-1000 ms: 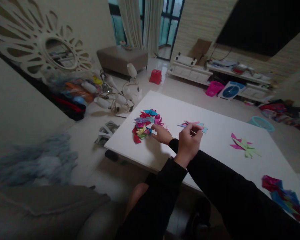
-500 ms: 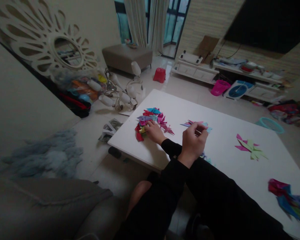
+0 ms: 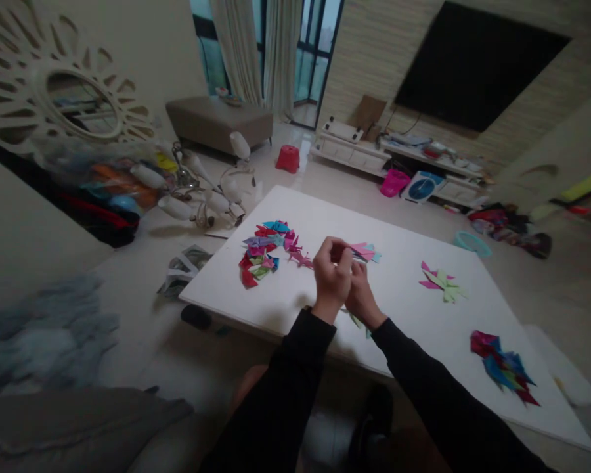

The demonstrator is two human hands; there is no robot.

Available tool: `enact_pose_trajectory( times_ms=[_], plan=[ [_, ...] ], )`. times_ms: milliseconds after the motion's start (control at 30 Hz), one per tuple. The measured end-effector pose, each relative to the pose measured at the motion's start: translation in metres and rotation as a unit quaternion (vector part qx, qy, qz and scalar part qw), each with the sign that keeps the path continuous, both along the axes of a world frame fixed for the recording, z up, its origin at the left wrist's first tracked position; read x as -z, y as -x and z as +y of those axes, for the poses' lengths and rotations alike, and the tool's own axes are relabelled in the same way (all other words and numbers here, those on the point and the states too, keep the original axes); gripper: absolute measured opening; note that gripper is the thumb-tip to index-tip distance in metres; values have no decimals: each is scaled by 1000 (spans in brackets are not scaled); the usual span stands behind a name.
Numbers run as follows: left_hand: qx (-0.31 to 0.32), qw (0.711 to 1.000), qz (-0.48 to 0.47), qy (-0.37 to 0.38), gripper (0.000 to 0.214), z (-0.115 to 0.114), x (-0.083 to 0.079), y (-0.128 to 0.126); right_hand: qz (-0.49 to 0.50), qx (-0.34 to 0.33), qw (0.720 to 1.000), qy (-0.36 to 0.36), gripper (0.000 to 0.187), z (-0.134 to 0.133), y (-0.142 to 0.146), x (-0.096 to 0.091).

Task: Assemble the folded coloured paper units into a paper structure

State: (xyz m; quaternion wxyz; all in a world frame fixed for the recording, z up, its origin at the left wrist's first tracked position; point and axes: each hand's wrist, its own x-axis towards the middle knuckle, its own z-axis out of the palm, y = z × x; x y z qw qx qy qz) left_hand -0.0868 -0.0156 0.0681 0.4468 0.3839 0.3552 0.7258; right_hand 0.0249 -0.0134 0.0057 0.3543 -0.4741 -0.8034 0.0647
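Note:
My left hand (image 3: 331,272) is raised over the middle of the white table (image 3: 285,322), thumb and fingers pinched together. Close against it on the right is my right hand (image 3: 363,295), its fingers also drawn together at the left fingertips. What they hold is too small and hidden to make out. Just behind my fingers lie pink and light-blue folded papers (image 3: 369,252). Pale green folded papers (image 3: 357,320) show partly below my hands. To the left is a pile of many-coloured folded paper cranes (image 3: 259,243), with a pink crane (image 3: 301,260) at its right side.
Green and pink folded papers (image 3: 443,282) lie on the table's right side, and a dark red, blue and green bunch (image 3: 505,368) near its right front. A lamp with several white shades (image 3: 217,200) stands on the floor at left. A grey sofa (image 3: 88,427) is at lower left.
My right hand has left the crane pile and come back to the right, beside my left hand. My arms no longer cross. The view has shifted toward the right.

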Motion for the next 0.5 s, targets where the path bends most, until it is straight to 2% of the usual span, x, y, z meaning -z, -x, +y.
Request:
enact_pose_trajectory(
  times_ms=[100, 200, 267, 333, 500],
  plan=[
    [14, 997, -19, 76, 5, 5, 6, -5, 35, 87, 995, -22, 8, -40, -54, -13],
    [123, 973, -1, 197, 6, 5, 15, -19, 103, 144, 984, -25, 5, -65, -83, -17],
    [221, 947, 5, 233, 13, 1, 21, -30, 123, 145, 981, -28, 5, -72, -93, -17],
    [291, 927, 2, 239, 20, -5, 26, -40, 121, 132, 983, -32, 6, -73, -101, -17],
    [370, 898, 19, 238, 31, -9, 31, -62, 119, 109, 986, -33, 7, -67, -123, -21]
  ],
)
